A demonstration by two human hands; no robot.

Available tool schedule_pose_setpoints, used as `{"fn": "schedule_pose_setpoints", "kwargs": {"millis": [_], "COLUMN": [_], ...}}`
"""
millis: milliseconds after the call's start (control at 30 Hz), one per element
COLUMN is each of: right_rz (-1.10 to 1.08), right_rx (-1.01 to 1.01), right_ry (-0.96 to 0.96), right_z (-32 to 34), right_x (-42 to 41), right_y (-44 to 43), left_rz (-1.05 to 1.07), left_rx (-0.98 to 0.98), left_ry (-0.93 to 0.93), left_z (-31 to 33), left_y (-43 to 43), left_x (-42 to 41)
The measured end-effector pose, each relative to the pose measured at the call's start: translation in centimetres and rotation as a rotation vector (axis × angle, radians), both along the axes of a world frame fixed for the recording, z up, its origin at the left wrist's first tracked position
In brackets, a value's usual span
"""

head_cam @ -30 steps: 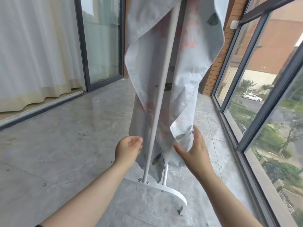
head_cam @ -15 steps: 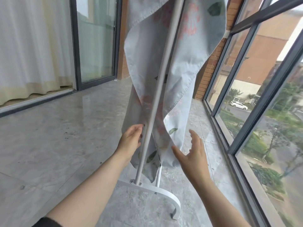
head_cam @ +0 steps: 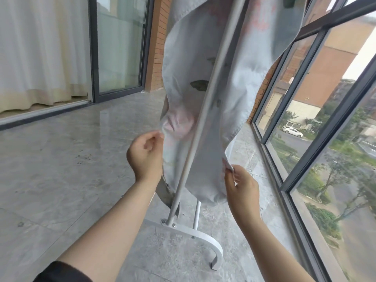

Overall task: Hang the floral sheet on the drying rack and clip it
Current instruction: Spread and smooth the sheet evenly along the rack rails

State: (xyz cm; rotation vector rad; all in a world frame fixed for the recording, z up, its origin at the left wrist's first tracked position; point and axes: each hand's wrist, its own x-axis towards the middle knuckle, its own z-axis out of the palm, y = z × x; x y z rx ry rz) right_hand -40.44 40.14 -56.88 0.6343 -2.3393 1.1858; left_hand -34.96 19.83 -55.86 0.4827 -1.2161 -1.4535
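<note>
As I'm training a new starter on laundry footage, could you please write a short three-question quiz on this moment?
1. True or false: the left hand hangs free of the floral sheet.
2. The right hand is on which side of the rack pole? A: the window side; B: the curtain side.
3. Does the sheet reach the floor?
Key: 1 false; 2 A; 3 no.

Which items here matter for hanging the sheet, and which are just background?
Job: floral sheet, drying rack, left hand and right hand, each pinching a sheet edge.
Background: curtain, sliding door, window, parked car outside.
</note>
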Motion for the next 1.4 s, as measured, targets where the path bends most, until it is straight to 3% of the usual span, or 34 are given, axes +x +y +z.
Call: {"fn": "schedule_pose_setpoints", "kwargs": {"millis": [100,233,333,433,567,667,767,867,1000,1100,1200,1400], "right_rz": [0.061,0.099,0.076,0.053,-0.008,0.101,0.21,0.259,0.322,0.384,0.31,0.208], "right_rx": [-0.094,-0.13,-0.049,-0.004,-0.195,-0.207,-0.2,-0.218,-0.107,-0.14,-0.082,0.096], "right_ry": [-0.055,-0.234,-0.347,-0.277,-0.21,-0.266,-0.374,-0.493,-0.544,-0.56,-0.586,-0.581], "right_z": [-0.7,-2.1,-2.4,-2.6,-3.0,-3.7,-4.5,-5.3,-7.2,-8.2,-9.1,-10.2], "right_x": [0.6,0.7,-0.1,-0.5,0.9,1.9,1.9,1.9,2.0,2.5,2.8,3.0], "right_y": [0.2,-0.3,-1.0,-1.4,-0.6,0.0,0.0,-0.5,-0.6,-1.2,-1.6,-1.6], "left_rz": [0.125,-0.133,-0.246,-0.248,0.084,0.049,-0.15,-0.26,-0.347,-0.453,-0.525,-0.503], "left_rx": [-0.17,-0.364,-0.52,-0.487,-0.209,-0.317,-0.491,-0.529,-0.387,-0.333,-0.32,-0.171], "left_ry": [-0.037,-0.339,-0.566,-0.527,-0.276,-0.209,-0.293,-0.417,-0.667,-0.795,-0.912,-0.926], "left_z": [-0.5,-3.2,-4.5,-3.6,-0.4,-0.1,-2.5,-4.7,-6.7,-8.6,-10.4,-12.4], "left_y": [-1.7,-1.6,-1.9,-1.2,-0.7,-0.2,0.7,1.3,0.8,0.4,0.6,0.5], "left_x": [1.4,2.4,2.4,2.6,3.7,4.7,5.3,5.7,5.8,6.0,6.1,6.0]}}
